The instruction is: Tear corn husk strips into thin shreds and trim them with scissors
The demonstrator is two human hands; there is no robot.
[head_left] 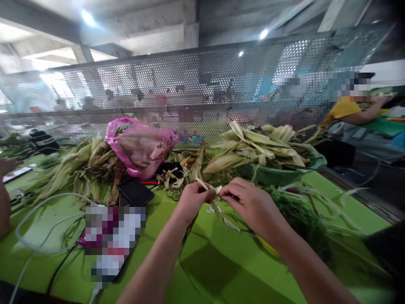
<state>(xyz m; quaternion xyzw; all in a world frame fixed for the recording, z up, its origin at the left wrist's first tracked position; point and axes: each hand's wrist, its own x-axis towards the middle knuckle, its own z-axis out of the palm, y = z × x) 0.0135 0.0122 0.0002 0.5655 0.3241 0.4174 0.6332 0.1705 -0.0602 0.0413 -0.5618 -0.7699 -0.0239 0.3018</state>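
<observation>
Above the middle of the green table, my left hand [193, 202] is closed, thumb and fingers pinching a pale strip of corn husk [217, 207]. One end sticks up past the fingers and a length hangs below. My right hand [255, 207] is closed in a pinch at the strip's whitish upper part, close to the left fingertips. The exact grip between its fingers is partly hidden. Under the hands lie small white scraps [210, 209] and a loose bit of husk [231, 224]. Dark green stringy fibre [303, 223] lies beside my right forearm.
A green basket [275, 175] heaped with corn husks [262, 145] stands at back right. At back left are a pink plastic bag [142, 147] and more husks [85, 169]. Phones [136, 192] and a white cable [19, 228] lie left. A perforated metal screen [202, 93] stands behind; another person [348, 109] sits right.
</observation>
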